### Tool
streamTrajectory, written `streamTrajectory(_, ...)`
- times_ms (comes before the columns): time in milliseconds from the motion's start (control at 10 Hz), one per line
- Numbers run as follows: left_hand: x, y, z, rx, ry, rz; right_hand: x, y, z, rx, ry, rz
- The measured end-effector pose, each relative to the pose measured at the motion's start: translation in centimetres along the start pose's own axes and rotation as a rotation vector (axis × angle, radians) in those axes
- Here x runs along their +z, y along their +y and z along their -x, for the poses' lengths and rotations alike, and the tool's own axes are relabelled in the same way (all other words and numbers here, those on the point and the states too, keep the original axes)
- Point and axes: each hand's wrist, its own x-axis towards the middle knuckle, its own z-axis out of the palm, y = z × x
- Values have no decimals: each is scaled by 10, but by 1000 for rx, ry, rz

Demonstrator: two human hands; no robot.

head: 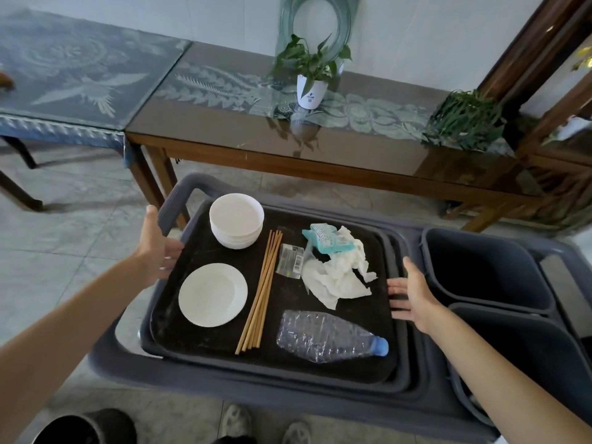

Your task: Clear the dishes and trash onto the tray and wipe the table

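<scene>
While the tray (205,342) is sitting on the cart (320,398), carrying bowls (236,219), plate (213,294), chopsticks (261,290), tissue (336,277) and bottle (326,336), the left hand (157,248) is touching its left edge with relaxed fingers, and the right hand (413,291) is lying flat-fingered at its right edge.

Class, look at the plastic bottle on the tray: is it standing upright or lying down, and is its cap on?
Lying down. The plastic bottle rests on its side on the tray, crumpled, with its blue cap on.
</scene>
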Motion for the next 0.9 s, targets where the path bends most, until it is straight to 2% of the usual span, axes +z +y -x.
streamTrajectory(300, -2, 8, -4, -60, -65, -58, -11, -3, -11, 36, -10, -7)
streamTrajectory(700, 3, -9, -2, 36, -50, -44, -17, 2, -4, 7, 16, -119)
streamTrajectory(800, 4, -13, 5, 85, -61, -67, -6, 7, -2, -44, 46, -82)
streamTrajectory(900, 6, -13, 9, 102, -35, -190, 3, 8, 4, -150, 176, 16)
